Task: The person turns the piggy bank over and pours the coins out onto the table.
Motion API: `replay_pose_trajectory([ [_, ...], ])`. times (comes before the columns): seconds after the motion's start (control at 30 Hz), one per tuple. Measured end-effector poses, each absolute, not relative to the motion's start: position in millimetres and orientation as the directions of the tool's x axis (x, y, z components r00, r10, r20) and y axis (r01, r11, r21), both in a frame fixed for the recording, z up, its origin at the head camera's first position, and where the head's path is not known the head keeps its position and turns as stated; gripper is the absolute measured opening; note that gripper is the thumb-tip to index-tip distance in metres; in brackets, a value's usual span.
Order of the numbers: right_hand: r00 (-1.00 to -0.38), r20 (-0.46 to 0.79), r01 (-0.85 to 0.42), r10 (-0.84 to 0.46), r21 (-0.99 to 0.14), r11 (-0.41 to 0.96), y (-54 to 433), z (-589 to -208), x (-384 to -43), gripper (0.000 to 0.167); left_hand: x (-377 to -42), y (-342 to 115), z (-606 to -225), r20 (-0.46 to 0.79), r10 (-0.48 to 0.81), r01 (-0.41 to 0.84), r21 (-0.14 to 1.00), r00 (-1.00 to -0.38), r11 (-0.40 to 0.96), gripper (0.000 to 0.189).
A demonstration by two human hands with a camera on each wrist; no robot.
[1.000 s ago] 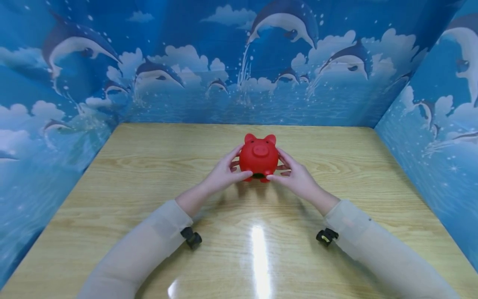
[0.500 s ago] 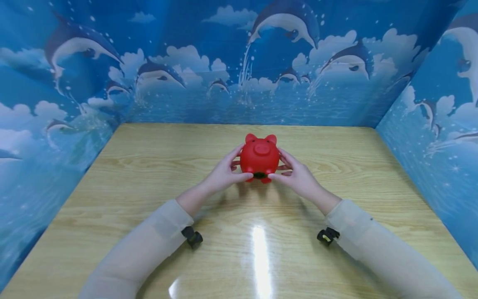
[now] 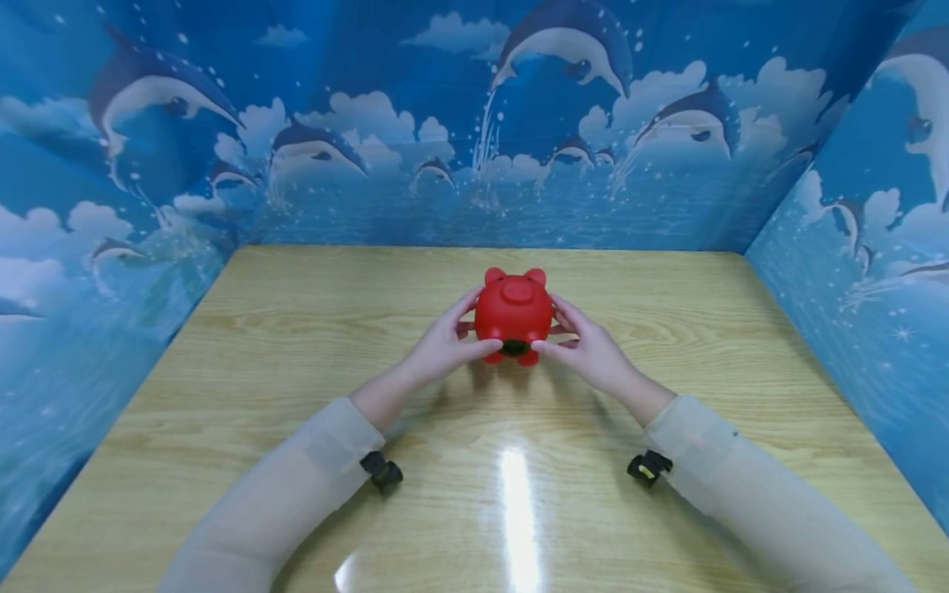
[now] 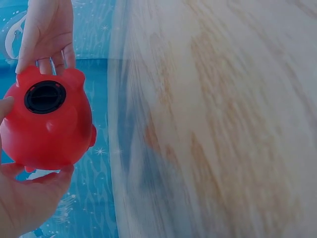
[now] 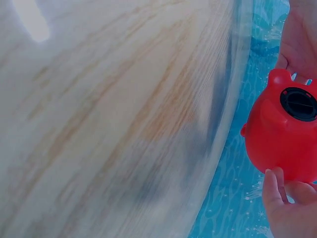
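Observation:
A red piggy bank (image 3: pixel 513 311) is held between both hands near the middle of the table, its snout tipped upward toward the head camera. My left hand (image 3: pixel 442 339) grips its left side, thumb at the lower front and fingers around the flank. On the opposite side my right hand (image 3: pixel 589 347) mirrors that grip. Between the thumbs shows the dark round plug (image 3: pixel 514 347) on its underside. In the left wrist view the black plug (image 4: pixel 45 97) faces the camera. The right wrist view has the piggy bank (image 5: pixel 282 139) at its right edge, partly cut off.
The pale wood-grain table (image 3: pixel 311 329) has a glossy surface with a bright reflection (image 3: pixel 517 511) in front. Blue dolphin-print sheets (image 3: pixel 415 198) stand along its back and sides. Each sleeved forearm carries a small black wrist camera (image 3: pixel 381 472).
The piggy bank has tilted slightly further back; its ears sit a little lower and more of the dark plug shows. Both hands keep their hold in nearly the same place.

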State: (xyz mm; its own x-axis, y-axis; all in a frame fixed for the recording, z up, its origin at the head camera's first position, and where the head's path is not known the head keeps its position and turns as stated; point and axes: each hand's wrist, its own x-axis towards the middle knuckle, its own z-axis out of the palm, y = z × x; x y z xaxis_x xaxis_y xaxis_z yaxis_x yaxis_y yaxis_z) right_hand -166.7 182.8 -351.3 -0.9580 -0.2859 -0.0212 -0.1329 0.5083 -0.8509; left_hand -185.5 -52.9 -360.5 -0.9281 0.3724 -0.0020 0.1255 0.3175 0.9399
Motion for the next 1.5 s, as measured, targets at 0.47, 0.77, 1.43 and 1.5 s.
replay_pose_trajectory([
  [0.47, -0.936, 0.056, -0.211, -0.348, -0.880, 0.425, 184.2, -351.5, -163.2, 0.080, -184.6, -52.7, -358.5, -0.018, 0.356, 0.088, 0.956, -0.934, 0.279, 0.078],
  [0.77, -0.948, 0.056, -0.195, -0.314, -0.881, 0.432, 183.4, -351.7, -163.0, 0.078, -184.8, -52.6, -356.1, -0.039, 0.349, 0.044, 0.973, -0.936, 0.228, 0.075],
  [1.43, -0.951, 0.024, -0.176, -0.309, -0.863, 0.473, 182.3, -352.1, -162.4, 0.073, -187.3, -56.2, -359.5, -0.008, 0.409, 0.113, 0.956, -0.912, 0.271, 0.081],
  [1.5, -0.949, 0.027, -0.182, -0.313, -0.860, 0.477, 181.8, -352.5, -162.8, 0.073, -187.3, -56.2, -359.3, -0.009, 0.401, 0.111, 0.955, -0.916, 0.274, 0.081],
])
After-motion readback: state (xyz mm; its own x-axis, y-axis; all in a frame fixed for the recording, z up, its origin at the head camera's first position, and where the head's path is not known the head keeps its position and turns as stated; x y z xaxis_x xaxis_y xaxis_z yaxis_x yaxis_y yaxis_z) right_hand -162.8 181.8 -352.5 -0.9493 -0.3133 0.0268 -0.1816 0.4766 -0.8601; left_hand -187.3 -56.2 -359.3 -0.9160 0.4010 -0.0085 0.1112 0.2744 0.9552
